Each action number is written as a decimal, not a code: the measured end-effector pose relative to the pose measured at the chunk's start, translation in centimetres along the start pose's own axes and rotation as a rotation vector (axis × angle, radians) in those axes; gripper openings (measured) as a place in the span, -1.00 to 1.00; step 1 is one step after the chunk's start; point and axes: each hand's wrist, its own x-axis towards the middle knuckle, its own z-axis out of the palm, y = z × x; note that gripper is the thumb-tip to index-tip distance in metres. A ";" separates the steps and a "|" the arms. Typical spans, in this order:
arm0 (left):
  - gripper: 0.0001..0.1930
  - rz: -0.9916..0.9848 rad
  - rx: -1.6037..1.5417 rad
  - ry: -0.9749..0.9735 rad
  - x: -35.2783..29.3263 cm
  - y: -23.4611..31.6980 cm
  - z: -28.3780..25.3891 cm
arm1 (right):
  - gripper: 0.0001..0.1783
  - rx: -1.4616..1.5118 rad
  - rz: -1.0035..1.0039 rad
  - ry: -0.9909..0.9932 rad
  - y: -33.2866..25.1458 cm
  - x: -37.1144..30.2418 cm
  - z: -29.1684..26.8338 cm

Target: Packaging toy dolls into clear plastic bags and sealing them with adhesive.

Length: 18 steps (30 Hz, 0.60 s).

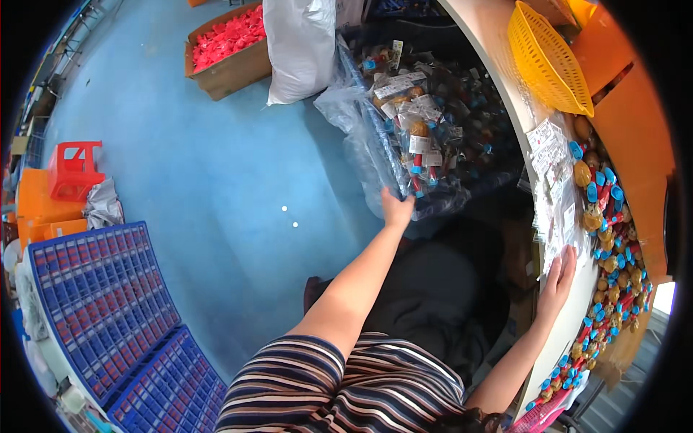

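Note:
My left hand [398, 209] is at the near rim of a large bin lined with clear plastic film [364, 137], its fingers apart by the rim. Inside the bin lies a heap of small clear bags with white labels. One bagged piece [418, 144], with a golden-brown round head, red stem and blue end, lies just beyond my fingertips. My right hand [557, 287] rests, fingers stretched out, on the near end of a pile of flat, printed clear bags [554, 169] along the pale table edge. Many loose pieces [613, 252] of the same brown, red and blue kind lie right of the pile.
A yellow perforated basket [552, 61] stands at the table's far end. On the blue floor are a carton of pink-red pieces [227, 43], a white sack [299, 54], a red stool [74, 171] and blue gridded crates [105, 303] at left.

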 end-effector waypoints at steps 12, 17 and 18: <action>-0.05 0.439 0.032 0.115 0.0 3.1 0.1 | -0.51 -0.093 0.062 0.083 -1.7 0.0 -0.9; 0.07 0.517 0.279 0.054 3.0 10.0 2.2 | -0.49 -0.232 0.066 0.082 -2.0 -0.1 -1.0; 0.11 0.517 0.436 0.024 3.5 11.1 3.0 | -0.49 -0.237 0.077 0.099 -2.1 -0.2 -1.1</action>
